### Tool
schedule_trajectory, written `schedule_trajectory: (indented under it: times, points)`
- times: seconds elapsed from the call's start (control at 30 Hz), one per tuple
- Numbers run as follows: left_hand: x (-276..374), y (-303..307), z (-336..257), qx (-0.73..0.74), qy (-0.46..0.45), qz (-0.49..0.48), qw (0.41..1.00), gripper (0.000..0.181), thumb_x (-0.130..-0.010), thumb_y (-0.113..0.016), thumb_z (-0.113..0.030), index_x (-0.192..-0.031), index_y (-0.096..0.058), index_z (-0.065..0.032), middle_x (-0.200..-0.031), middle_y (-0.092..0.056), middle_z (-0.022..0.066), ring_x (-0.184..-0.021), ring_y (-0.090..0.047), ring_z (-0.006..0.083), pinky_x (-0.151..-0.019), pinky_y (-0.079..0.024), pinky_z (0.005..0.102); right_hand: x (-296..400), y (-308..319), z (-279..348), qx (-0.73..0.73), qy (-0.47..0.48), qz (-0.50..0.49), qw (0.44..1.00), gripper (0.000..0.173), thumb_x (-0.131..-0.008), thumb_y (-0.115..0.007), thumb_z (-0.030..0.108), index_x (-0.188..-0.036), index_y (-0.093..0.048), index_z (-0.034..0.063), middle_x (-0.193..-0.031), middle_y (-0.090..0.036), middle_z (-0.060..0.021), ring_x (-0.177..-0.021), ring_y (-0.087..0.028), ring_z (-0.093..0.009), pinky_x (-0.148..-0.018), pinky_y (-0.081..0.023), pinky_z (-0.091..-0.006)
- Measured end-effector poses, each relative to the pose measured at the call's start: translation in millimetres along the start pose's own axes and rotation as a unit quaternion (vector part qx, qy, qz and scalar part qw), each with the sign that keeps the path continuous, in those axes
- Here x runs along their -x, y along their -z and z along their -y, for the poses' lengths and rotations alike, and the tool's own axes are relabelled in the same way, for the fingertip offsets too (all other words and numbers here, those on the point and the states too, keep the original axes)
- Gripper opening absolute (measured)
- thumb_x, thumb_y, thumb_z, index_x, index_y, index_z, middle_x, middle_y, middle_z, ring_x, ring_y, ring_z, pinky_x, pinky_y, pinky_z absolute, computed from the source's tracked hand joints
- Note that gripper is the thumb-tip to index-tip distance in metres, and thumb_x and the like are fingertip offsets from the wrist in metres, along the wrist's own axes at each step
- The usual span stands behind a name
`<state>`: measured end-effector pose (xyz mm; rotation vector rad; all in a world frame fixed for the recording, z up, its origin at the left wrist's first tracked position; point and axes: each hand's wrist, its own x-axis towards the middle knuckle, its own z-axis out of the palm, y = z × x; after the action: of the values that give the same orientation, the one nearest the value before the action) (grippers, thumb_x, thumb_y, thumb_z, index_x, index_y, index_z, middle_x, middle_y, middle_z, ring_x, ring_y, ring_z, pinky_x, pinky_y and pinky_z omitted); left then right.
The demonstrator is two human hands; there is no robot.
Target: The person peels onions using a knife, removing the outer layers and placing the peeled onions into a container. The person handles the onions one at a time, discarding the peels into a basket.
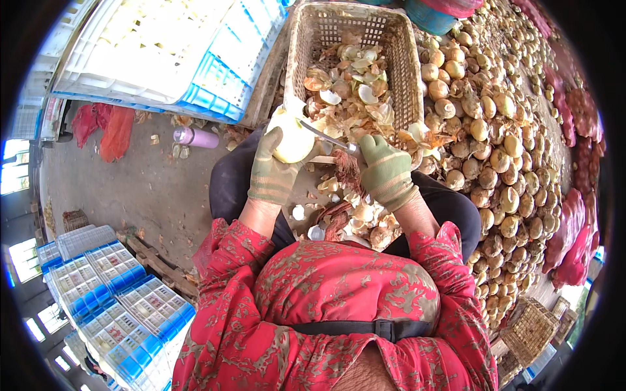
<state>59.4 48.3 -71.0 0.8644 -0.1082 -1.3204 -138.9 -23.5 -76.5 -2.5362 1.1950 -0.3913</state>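
Note:
My left hand (274,171), in a green striped knit glove, grips a pale peeled onion (292,139) from its left side. My right hand (385,168), gloved alike, is closed on the handle of a small curved knife (327,138), whose blade reaches left to the onion's upper part. Both hands are over the near end of a worn plastic crate (417,93). Inside the crate lie onion skins (337,110) and cut onion pieces. A reddish-brown mesh (347,171) hangs just left of my right hand.
Heaped whole onions (489,146) cover the floor at the right, with pink mesh sacks (567,234) beyond. A blue and white crate (215,83) of pale onions stands upper left. A purple bottle (196,138) and red mesh bags (116,132) lie on the floor; stacked crates (112,317) stand lower left.

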Motion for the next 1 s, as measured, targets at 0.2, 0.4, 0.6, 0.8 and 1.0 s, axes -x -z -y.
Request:
schedule_trajectory:
  times: [0.2,0.4,0.6,0.8,1.0]
  points:
    - [1.2,-6.3,-1.2,-0.256,-0.189,-0.002,0.948,0.071,-0.069,-0.075,-0.014,-0.134,-0.049,-0.0011,-0.115,-0.059,0.0065,-0.105,-0.058,0.0171,-0.092,-0.048,0.0311,-6.5,-9.5,-2.3,-0.031,-0.045,0.03,0.998,0.018,-0.091,-0.058,0.024,-0.093,-0.052,0.007,-0.083,-0.065,-0.0147,-0.072,-0.067,-0.035,-0.061,-0.051,-0.045]
    - [-4.0,3.0,-15.1,-0.175,-0.101,0.097,0.975,0.071,-0.073,-0.072,-0.021,-0.136,-0.047,0.0,-0.123,-0.059,0.0131,-0.112,-0.059,0.0229,-0.099,-0.047,0.0344,-15.4,-0.6,-5.4,-0.379,-0.149,0.223,0.886,0.025,-0.083,-0.073,0.016,-0.1,-0.064,0.0007,-0.073,-0.064,-0.0061,-0.069,-0.054,-0.01,-0.067,-0.048,-0.0309]
    - [-10.6,17.6,-15.0,-0.002,0.055,0.069,0.996,0.064,-0.083,-0.064,-0.037,-0.136,-0.048,-0.0046,-0.127,-0.058,0.0149,-0.115,-0.058,0.031,-0.086,-0.055,0.0507,-16.9,-3.1,-14.4,-0.253,-0.091,0.175,0.947,0.026,-0.083,-0.074,0.022,-0.09,-0.061,0.0007,-0.074,-0.064,-0.0182,-0.064,-0.06,-0.03,-0.063,-0.048,-0.0366]
    - [-13.7,5.9,-3.8,0.024,0.115,0.04,0.992,0.051,-0.09,-0.058,-0.035,-0.131,-0.052,-0.0058,-0.114,-0.065,0.0111,-0.1,-0.065,0.0279,-0.069,-0.058,0.0442,-13.2,1.5,3.6,-0.433,-0.128,-0.002,0.892,0.029,-0.084,-0.073,0.025,-0.095,-0.059,0.0023,-0.074,-0.064,-0.0169,-0.064,-0.06,-0.027,-0.063,-0.049,-0.0373]
    - [1.3,-2.8,21.6,-0.008,0.174,0.048,0.984,0.054,-0.087,-0.063,-0.033,-0.132,-0.052,-0.0056,-0.113,-0.065,0.0089,-0.098,-0.065,0.0233,-0.075,-0.057,0.0408,-26.0,-20.6,7.8,-0.46,-0.182,-0.036,0.868,0.03,-0.084,-0.072,0.02,-0.103,-0.06,-0.0004,-0.077,-0.065,-0.0146,-0.068,-0.062,-0.02,-0.064,-0.049,-0.0346]
